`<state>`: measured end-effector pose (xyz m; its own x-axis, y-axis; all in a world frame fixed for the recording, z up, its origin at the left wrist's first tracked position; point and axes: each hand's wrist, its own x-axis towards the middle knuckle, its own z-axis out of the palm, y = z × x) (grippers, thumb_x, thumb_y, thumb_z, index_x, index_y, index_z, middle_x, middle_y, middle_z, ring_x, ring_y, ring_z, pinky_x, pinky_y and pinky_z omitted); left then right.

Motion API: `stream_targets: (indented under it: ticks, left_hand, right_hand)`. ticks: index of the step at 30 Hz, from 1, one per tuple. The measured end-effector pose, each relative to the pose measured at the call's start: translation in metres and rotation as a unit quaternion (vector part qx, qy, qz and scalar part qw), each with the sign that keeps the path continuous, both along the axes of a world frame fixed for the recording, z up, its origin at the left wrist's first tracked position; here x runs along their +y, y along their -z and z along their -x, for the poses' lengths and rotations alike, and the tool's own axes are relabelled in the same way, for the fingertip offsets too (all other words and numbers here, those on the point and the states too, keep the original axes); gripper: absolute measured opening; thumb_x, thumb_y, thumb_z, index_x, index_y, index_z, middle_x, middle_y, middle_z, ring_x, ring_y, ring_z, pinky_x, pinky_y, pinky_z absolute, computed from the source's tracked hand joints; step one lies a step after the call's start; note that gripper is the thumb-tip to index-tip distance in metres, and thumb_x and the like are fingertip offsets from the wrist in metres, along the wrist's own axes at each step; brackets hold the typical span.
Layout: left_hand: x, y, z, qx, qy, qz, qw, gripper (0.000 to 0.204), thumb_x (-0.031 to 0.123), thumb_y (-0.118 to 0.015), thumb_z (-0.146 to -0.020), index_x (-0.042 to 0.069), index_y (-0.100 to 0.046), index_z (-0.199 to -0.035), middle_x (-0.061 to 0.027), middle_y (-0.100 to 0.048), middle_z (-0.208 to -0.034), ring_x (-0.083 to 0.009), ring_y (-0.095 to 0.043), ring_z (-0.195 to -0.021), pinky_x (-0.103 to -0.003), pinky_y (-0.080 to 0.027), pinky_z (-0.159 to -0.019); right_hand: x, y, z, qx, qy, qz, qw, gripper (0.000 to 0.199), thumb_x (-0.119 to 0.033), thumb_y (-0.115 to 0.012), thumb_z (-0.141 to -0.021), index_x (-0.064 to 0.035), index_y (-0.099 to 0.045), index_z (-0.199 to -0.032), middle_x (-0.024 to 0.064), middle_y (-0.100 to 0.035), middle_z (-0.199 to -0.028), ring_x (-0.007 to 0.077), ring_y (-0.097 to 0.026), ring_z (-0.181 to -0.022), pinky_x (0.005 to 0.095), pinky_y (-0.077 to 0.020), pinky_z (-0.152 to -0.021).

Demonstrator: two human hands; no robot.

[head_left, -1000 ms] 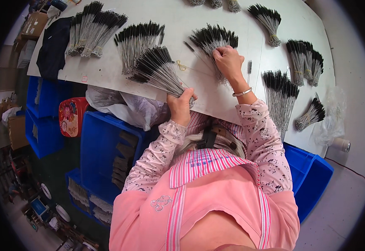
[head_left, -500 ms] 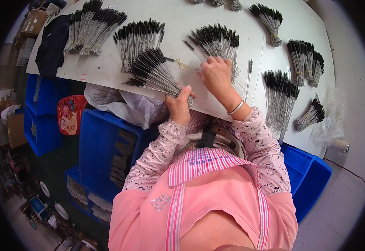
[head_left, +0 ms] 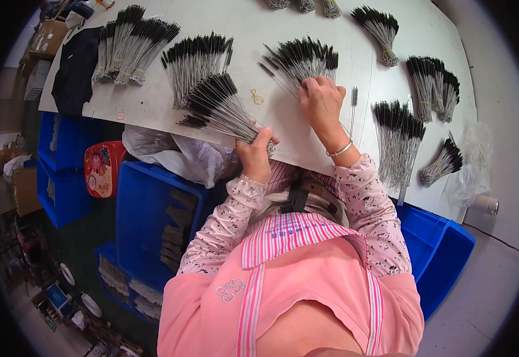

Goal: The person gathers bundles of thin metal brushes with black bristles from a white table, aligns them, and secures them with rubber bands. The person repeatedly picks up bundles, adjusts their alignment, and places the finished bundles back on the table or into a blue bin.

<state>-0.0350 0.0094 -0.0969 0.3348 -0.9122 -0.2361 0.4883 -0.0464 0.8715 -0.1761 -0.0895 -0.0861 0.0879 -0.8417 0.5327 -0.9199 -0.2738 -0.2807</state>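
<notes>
My left hand (head_left: 255,156) is closed around the looped wire ends of a bundle of small black-bristled brushes (head_left: 215,98), whose bristles fan out to the upper left over the table edge. My right hand (head_left: 322,104) has its fingers pinched together at the handles of a loose pile of the same brushes (head_left: 310,56). What sits between those fingertips is hidden. A single brush (head_left: 354,104) lies just right of this hand. On the table between my hands is a yellowish rubber band (head_left: 257,97).
Another pile of brushes (head_left: 197,62) lies beyond the held bundle. Further bundles (head_left: 131,44) rest at the far left, with more brushes (head_left: 397,140) on the right side of the white table (head_left: 224,18). Blue crates (head_left: 152,208) and a plastic bag (head_left: 191,154) are below its near edge.
My right hand has shifted a little right, over the pile's handles. The brush that stuck out to its left across the rubber band no longer shows there. My left hand still holds its bundle.
</notes>
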Motion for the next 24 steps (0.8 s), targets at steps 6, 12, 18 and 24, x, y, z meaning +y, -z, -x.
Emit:
stream_targets:
  ticks: [6, 12, 18, 24]
  left_hand:
    - [0.005, -0.009, -0.010, 0.075, 0.137, -0.004, 0.988, 0.015, 0.006, -0.060, -0.083, -0.001, -0.052, -0.094, -0.0054, -0.058, -0.075, -0.0155, -0.060, -0.065, -0.029, -0.048, -0.065]
    - [0.009, -0.025, -0.009, 0.036, 0.314, 0.004, 0.949, 0.023, 0.006, -0.061, -0.083, -0.001, -0.058, -0.104, -0.0108, -0.062, -0.095, -0.0204, -0.063, -0.080, -0.032, -0.053, -0.074]
    - [-0.001, -0.046, -0.010, -0.127, 0.384, 0.081, 0.911, 0.032, 0.001, -0.063, -0.081, -0.001, -0.055, -0.112, -0.0112, -0.062, -0.099, -0.0201, -0.064, -0.082, -0.030, -0.054, -0.070]
    - [0.002, -0.033, -0.005, -0.057, 0.365, -0.058, 0.927, 0.026, 0.001, -0.062, -0.081, 0.001, -0.053, -0.105, -0.0050, -0.059, -0.081, -0.0150, -0.060, -0.065, -0.029, -0.049, -0.051]
  right_hand:
    - [0.032, -0.013, -0.017, -0.397, -0.119, -0.313, 0.854, 0.035, -0.035, -0.067, -0.083, -0.0001, -0.069, -0.082, 0.0090, -0.062, -0.068, 0.0196, -0.059, -0.063, 0.0347, -0.0444, -0.057]
    - [0.048, -0.036, -0.019, -0.447, -0.129, -0.410, 0.784, 0.039, -0.037, -0.067, -0.084, 0.0018, -0.065, -0.077, 0.0077, -0.055, -0.061, 0.0112, -0.047, -0.053, 0.0323, -0.0410, -0.050]
    - [0.064, -0.032, -0.024, -0.591, -0.114, -0.292, 0.743, 0.021, -0.017, -0.072, -0.084, 0.0020, -0.063, -0.085, 0.0011, -0.061, -0.072, 0.0054, -0.052, -0.063, 0.0232, -0.0434, -0.054]
    - [0.061, -0.024, -0.014, -0.635, -0.162, -0.309, 0.690, 0.021, -0.018, -0.071, -0.083, 0.0023, -0.066, -0.086, 0.0046, -0.065, -0.073, 0.0069, -0.056, -0.063, 0.0247, -0.0457, -0.054]
